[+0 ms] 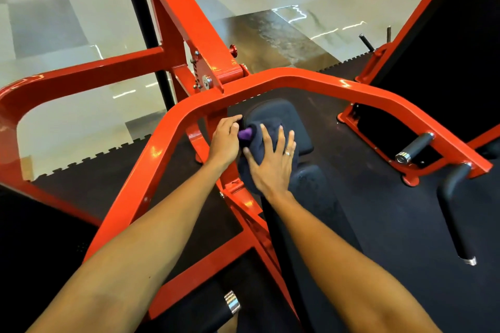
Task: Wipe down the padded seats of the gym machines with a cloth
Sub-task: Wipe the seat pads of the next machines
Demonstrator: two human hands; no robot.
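Dark navy cloth (257,146): beneath right hand (273,167), fingers spread flat, pressing it onto black padded seat (286,116). Left hand (224,140), just beside, pinches small purple object (245,134). Red steel frame (324,81) surrounds both.

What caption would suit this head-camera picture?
Right hand presses a dark cloth on the padded seat inside a red machine frame.

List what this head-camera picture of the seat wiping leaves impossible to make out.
Purple thing: head view, mostly covered by the left grip and the dark cloth; unidentifiable.
Padded seat: head view, part under the dark cloth and right grip hidden.
Chrome-tipped handle: head view, cut off by the bottom edge.
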